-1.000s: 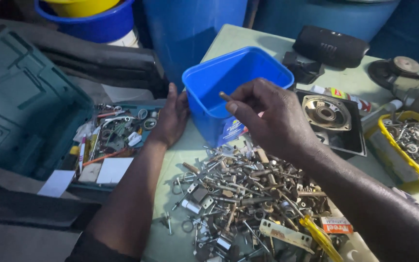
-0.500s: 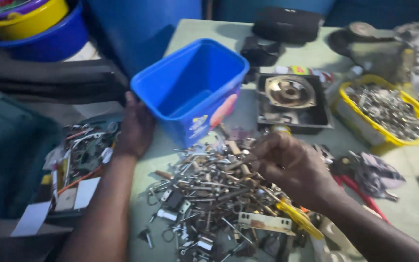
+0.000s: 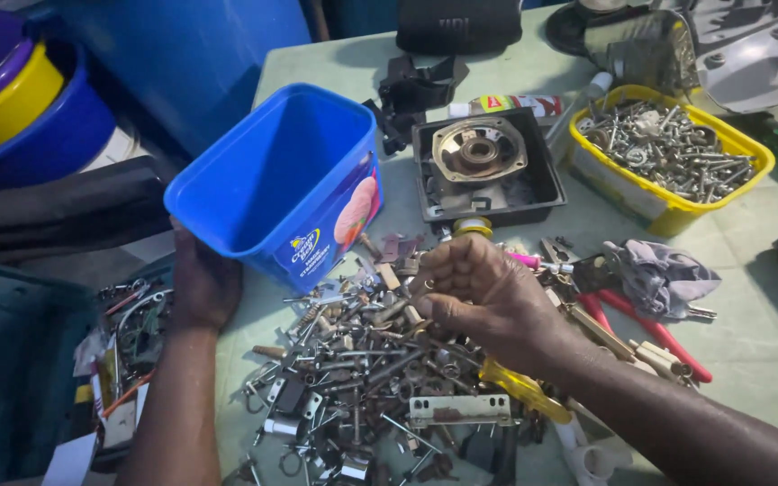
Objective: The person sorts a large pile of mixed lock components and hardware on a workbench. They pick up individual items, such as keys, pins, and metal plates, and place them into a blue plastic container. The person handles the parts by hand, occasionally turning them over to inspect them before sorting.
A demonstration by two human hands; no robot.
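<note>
The left hand [image 3: 202,286] rests flat, fingers open, against the lower outer wall of a tilted blue rectangular plastic tub [image 3: 274,184] at the counter's left edge. The right hand [image 3: 483,297] hovers curled over a heap of mixed metal hardware [image 3: 366,360], fingertips pinched together; whether a piece is held cannot be told. The pale green counter [image 3: 767,297] also carries a black tray holding a round metal part [image 3: 483,162], a yellow tub of screws [image 3: 668,153], and red-handled pliers [image 3: 650,328].
</note>
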